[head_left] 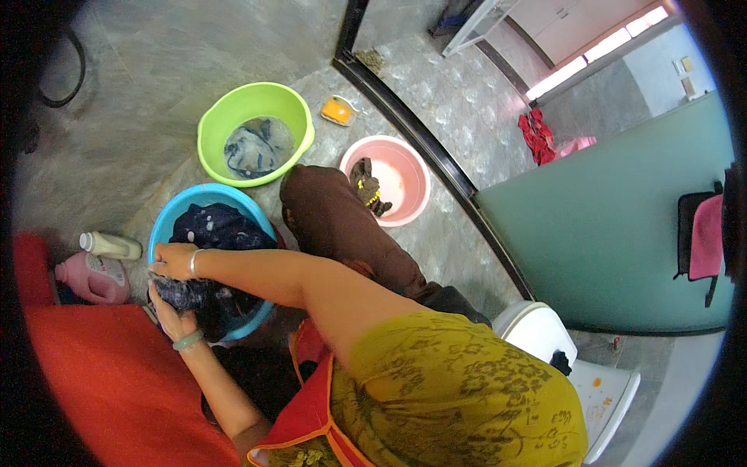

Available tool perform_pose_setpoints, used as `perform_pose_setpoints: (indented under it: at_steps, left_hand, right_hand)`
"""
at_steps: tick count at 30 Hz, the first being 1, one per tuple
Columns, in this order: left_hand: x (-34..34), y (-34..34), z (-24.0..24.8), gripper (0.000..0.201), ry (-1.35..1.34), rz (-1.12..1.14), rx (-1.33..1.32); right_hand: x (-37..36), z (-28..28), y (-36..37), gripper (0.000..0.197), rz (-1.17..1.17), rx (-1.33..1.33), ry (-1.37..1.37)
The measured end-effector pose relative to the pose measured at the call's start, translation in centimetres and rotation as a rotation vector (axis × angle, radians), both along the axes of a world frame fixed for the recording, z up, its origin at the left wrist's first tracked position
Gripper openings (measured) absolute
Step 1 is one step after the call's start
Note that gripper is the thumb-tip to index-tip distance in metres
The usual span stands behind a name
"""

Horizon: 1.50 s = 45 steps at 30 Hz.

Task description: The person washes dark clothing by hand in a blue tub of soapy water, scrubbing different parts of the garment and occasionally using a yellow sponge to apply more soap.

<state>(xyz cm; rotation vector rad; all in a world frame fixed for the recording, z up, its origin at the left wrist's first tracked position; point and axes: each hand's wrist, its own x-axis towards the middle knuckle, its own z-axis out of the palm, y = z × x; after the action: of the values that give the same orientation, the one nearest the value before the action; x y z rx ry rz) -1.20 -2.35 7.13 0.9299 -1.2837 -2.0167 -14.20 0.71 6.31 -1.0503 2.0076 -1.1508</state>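
Over the near left side of a blue basin (204,189), both my hands work on a dark, soapy wet garment (185,294). My right hand (177,261), with a silver bracelet at its wrist, is closed on the garment by the rim. Just below it, my left hand (168,313), wearing a pale green bangle, grips the foamy cloth from the other side; part of its fingers is hidden. More dark blue cloth (218,226) with specks of foam is bunched in the basin.
A green basin (208,144) holds cloth in cloudy water. A pink basin (420,183) holds a dark brown cloth (364,187). An orange soap bar (336,111), a pink jug (97,279) and a whitish bottle (113,246) stand nearby. A black-framed glass edge (405,117) runs along the right.
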Motion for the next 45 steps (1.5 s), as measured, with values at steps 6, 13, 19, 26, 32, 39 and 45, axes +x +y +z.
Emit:
perform_pose_setpoints:
  at_steps: [6,13,19,26,32,39,45]
  left_hand:
    - [2.4,-3.4,-3.9,0.050,0.099,-0.141,-0.459]
    - [1.1,1.2,1.4,0.053,0.216,0.164,0.622]
    - [1.2,-0.6,-4.0,0.034,0.218,-0.116,0.398]
    - [3.3,-0.4,-3.1,0.030,0.009,-0.030,0.126]
    - [4.2,-0.6,-3.0,0.054,-0.211,-0.180,-1.349]
    - [2.9,-3.0,-1.3,0.050,-0.289,-0.476,-0.883]
    - [2.5,-1.9,0.6,0.059,-0.242,0.014,-0.067]
  right_hand:
    - [0.0,0.9,-0.4,0.040,0.511,-0.085,0.154]
    - [-0.8,4.7,-1.7,0.034,-0.014,-0.401,-0.275]
    - [2.3,2.3,2.0,0.030,0.066,-0.317,0.278]
    - [2.2,0.8,3.6,0.032,-0.215,-0.189,0.056]
    - [0.3,-0.7,7.5,0.068,-0.008,-0.276,-0.852]
    - [-0.2,-0.9,7.3,0.042,-0.175,-0.205,-0.596]
    - [-2.0,-1.4,4.8,0.029,-0.739,-0.443,-0.634]
